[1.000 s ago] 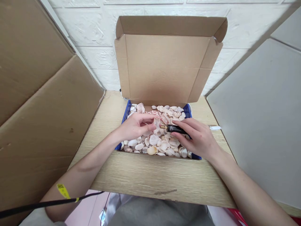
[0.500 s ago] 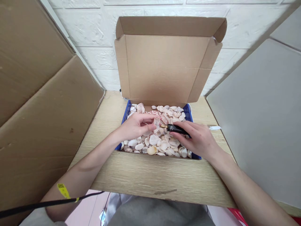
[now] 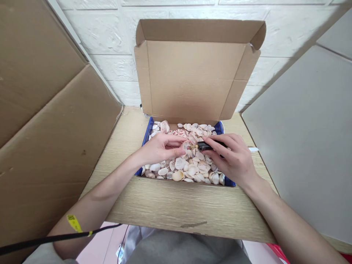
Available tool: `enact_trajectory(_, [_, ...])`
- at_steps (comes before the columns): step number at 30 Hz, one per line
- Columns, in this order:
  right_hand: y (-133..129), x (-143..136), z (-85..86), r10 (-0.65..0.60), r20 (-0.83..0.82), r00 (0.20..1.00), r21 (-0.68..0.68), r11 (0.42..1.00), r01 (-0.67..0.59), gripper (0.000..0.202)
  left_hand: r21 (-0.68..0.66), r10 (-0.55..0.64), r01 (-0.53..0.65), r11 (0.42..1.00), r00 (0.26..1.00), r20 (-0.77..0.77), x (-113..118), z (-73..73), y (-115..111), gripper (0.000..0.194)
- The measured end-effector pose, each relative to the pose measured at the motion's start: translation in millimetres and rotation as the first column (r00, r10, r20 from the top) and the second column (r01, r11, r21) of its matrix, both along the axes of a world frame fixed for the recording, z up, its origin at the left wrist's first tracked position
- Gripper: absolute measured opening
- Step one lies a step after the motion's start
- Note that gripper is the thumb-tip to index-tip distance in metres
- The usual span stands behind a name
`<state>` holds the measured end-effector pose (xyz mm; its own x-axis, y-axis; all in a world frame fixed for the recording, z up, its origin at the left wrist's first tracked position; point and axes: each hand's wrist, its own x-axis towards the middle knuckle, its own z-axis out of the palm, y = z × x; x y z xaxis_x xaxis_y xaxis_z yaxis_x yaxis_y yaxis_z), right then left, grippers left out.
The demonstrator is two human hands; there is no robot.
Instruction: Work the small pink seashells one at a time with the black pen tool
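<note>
Between the thumb and fingers of my left hand (image 3: 162,148) is a pale pinkish seashell (image 3: 186,144), pinched above the box. My right hand (image 3: 233,157) grips a small black hand drill (image 3: 205,146) with a brass-coloured chuck. The drill lies sideways, its tip pointing left at the shell; whether the bit has entered the shell I cannot tell. Below both hands, many loose seashells (image 3: 192,169) fill a shallow box with blue sides (image 3: 146,135). Among them a red-speckled shell (image 3: 179,133) lies just behind my left fingertips.
The box's brown cardboard lid (image 3: 195,77) stands raised against the white brick wall (image 3: 107,36). A cardboard panel (image 3: 55,139) borders the left side, a grey-white panel (image 3: 308,139) the right. A black cable (image 3: 55,237) with a yellow tag crosses my left forearm. The wooden tabletop (image 3: 176,205) ends before my lap.
My right hand has shifted its hold on the drill, fingers more raised and spread over it. The shell in my left hand has tilted and moved slightly right.
</note>
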<state>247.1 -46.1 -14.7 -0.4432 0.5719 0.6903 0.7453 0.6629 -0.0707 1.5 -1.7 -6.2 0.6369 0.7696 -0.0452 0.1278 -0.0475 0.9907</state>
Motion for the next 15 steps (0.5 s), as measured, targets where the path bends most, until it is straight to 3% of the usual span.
enact_trajectory(9, [-3.6, -0.6, -0.6, -0.020, 0.044, 0.999, -0.184, 0.983, 0.028, 0.024, 0.003, 0.052, -0.052, 0.999, 0.998, 0.018, -1.2, 0.7, 0.6, 0.045])
enact_trajectory(15, [-4.2, -1.2, 0.7, -0.020, 0.030, 0.999, -0.184, 0.983, 0.025, 0.022, -0.038, 0.093, -0.092, 0.995, 0.996, 0.010, -1.8, -1.0, 1.0, 0.050])
